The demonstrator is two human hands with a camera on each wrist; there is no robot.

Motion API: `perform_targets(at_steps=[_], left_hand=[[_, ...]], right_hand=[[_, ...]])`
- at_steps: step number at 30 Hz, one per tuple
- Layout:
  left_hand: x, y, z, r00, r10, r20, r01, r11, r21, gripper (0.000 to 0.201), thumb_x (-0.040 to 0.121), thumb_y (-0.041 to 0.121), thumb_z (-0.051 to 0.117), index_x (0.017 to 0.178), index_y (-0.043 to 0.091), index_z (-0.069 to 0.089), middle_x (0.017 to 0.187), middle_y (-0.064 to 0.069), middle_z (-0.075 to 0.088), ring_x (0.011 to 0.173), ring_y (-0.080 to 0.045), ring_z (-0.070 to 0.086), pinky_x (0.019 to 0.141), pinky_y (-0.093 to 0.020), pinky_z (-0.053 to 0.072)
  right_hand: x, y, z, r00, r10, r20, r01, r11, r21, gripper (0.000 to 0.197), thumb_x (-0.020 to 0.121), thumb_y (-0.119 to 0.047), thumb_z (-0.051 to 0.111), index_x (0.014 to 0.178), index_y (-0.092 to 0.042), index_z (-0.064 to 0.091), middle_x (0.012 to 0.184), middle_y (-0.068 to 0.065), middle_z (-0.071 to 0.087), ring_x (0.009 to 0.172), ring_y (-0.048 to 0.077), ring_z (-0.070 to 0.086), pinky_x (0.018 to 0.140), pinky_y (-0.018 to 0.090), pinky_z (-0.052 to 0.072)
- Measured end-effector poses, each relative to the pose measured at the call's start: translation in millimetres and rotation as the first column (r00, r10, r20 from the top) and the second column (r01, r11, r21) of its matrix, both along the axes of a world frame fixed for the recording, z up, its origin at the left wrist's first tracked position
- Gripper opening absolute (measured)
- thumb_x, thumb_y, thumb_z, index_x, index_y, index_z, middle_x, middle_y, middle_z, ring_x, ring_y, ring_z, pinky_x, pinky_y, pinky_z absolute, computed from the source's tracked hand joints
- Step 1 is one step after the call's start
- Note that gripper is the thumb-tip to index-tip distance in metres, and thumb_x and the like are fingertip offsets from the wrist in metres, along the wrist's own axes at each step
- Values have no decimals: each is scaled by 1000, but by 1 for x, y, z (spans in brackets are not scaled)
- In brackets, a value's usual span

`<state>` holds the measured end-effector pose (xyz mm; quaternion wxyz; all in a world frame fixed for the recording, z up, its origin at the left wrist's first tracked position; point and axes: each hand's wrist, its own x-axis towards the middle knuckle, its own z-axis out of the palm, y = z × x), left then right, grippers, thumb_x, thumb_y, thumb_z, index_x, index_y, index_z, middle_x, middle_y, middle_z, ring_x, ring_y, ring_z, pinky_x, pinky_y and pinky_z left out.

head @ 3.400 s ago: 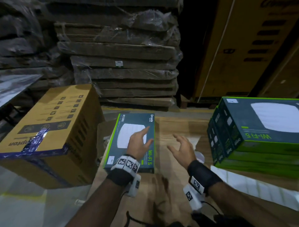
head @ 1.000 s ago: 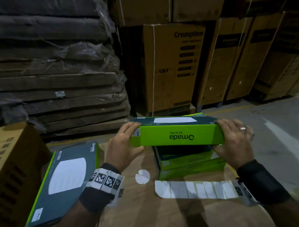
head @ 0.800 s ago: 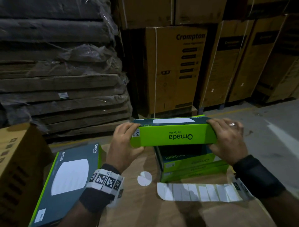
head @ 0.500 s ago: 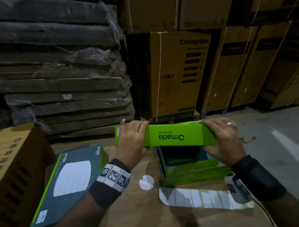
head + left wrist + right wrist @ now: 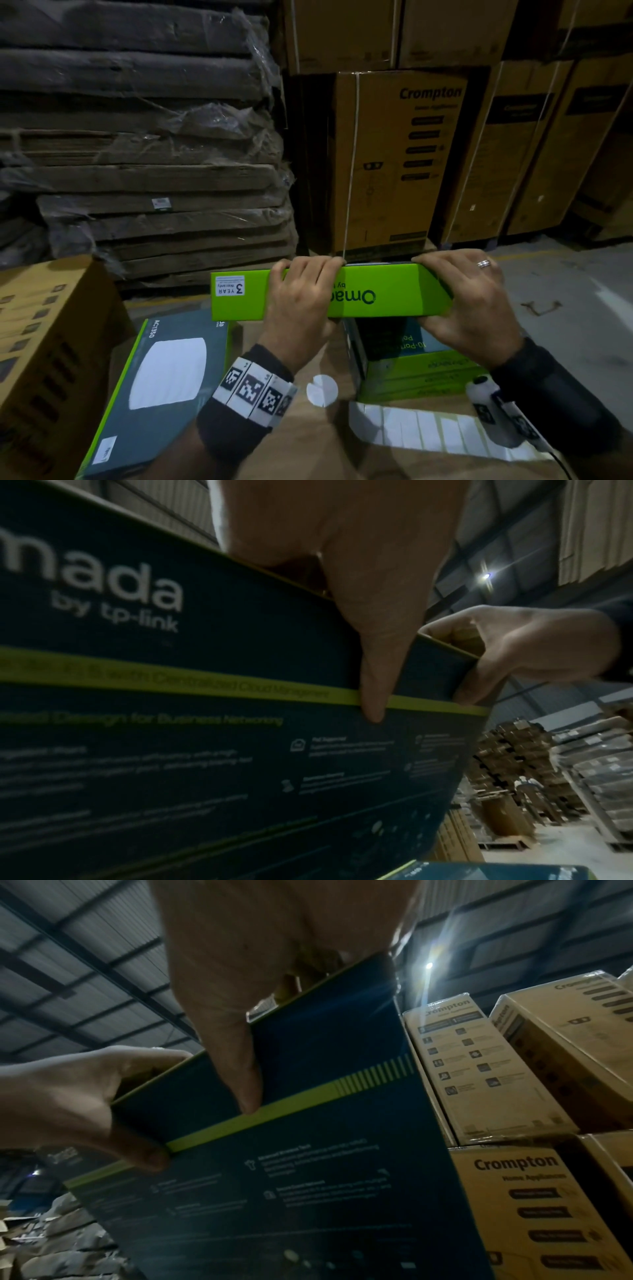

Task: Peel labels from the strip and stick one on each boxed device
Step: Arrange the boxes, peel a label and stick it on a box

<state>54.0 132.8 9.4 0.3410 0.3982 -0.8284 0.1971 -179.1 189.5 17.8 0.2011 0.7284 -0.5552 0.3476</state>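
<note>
Both hands hold a green and dark device box (image 5: 394, 296) in the air, its green side facing me. My left hand (image 5: 301, 298) grips it near the middle, fingers over the top edge and thumb under (image 5: 373, 669). My right hand (image 5: 469, 301) grips its right end, thumb (image 5: 240, 1074) on the dark underside (image 5: 325, 1164). Below, more device boxes (image 5: 411, 370) are stacked at the right. Another device box (image 5: 161, 383) lies flat at the left, a small white label near its close corner. The white label strip (image 5: 428, 431) lies on the cardboard surface (image 5: 308, 445) in front of the stack.
A round white paper piece (image 5: 322, 390) lies between the boxes. A brown carton (image 5: 44, 342) stands at the left. Wrapped flat cardboard stacks (image 5: 154, 154) and tall Crompton cartons (image 5: 394, 161) rise behind. Grey floor (image 5: 565, 308) lies to the right.
The held box has been lifted off the right stack and carried leftward. My left hand has slid from its left end toward the middle. The view has tilted up slightly.
</note>
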Motion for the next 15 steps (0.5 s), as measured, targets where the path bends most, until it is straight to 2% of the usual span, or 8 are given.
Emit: perform_targets(at_steps=[4,7,11,13,15], left_hand=[[8,2,3,1000,-9,-25,9,1000,20,64,54,33,75,114,23,56,106,7,60,96,-19,54,86,-37,34],[14,2,8,1000,-9,-30,10,999,39,66,52,30,77,114,24,55,106,8,59,97,-18,52,87,-37,33],[29,-5,16,994,-46,-100,55,995,83,65,53,29,80,113,23,56,107,6,59,98,-20,53,91,-39,34],[41,-11,17,979,-75,-192,100,987,124,63,57,34,79,114,21,56,107,4,58,99,-21,52,99,-45,33],[53,-16,16,948,-81,-309,139,976,169,64,60,44,72,116,21,52,109,3,58,103,-18,51,108,-52,23]], right_hand=[[7,2,1,1000,7,4,-7,1000,17,60,60,-40,60,113,-12,64,108,2,64,102,25,50,90,37,31],[14,3,5,1000,7,-16,-7,1000,-3,61,61,-38,69,115,-12,63,110,3,64,103,27,52,91,39,33],[21,6,17,999,24,-26,-26,997,-67,72,62,-46,77,124,-12,58,121,3,60,113,28,51,96,44,32],[17,8,24,997,33,74,-27,996,-80,87,61,-52,77,133,-13,48,134,6,50,125,27,43,102,43,30],[8,8,26,964,43,263,-36,999,-30,102,58,-55,79,142,-16,34,144,4,38,133,23,34,107,34,26]])
